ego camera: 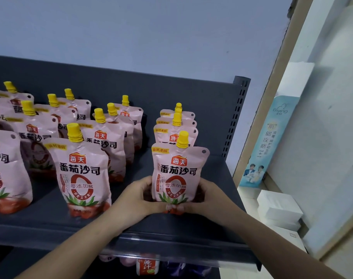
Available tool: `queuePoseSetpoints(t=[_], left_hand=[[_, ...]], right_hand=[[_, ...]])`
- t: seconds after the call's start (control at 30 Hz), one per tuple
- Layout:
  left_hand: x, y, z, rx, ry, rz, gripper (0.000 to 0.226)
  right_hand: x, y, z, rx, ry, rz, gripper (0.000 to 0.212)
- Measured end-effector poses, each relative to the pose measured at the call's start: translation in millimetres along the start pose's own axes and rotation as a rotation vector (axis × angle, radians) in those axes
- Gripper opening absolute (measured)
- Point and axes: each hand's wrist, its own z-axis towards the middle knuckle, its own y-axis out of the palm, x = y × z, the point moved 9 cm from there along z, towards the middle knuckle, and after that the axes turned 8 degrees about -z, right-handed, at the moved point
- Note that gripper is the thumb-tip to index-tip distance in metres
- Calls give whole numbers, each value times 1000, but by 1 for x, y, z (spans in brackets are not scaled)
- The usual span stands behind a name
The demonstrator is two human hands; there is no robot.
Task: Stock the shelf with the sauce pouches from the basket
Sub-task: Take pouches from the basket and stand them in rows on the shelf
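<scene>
Our left hand and right hand grasp the near sauce pouch on the shelf; curled fingers hide its base.

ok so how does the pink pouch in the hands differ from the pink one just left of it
The held pink yellow-capped pouch is gripped at its base by the left hand and right hand; the free pink pouch stands untouched. The held one fronts the rightmost row, the free one the next row left. Both are upright with matching print.
</scene>
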Motion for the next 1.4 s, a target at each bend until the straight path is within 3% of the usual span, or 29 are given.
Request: queuePoseSetpoints(t=[0.6, 1.1, 1.4], left_hand=[[2, -5, -9, -74, 82, 108, 49], [-5, -5, -7, -42, 107, 324, 74], [-6, -5, -4, -58, 108, 416, 69]], right_hand=[[-8, 6, 1, 14, -36, -36, 46], [-9, 7, -2, 24, -4, -50, 44], [-12, 8, -3, 16, 38, -87, 44]])
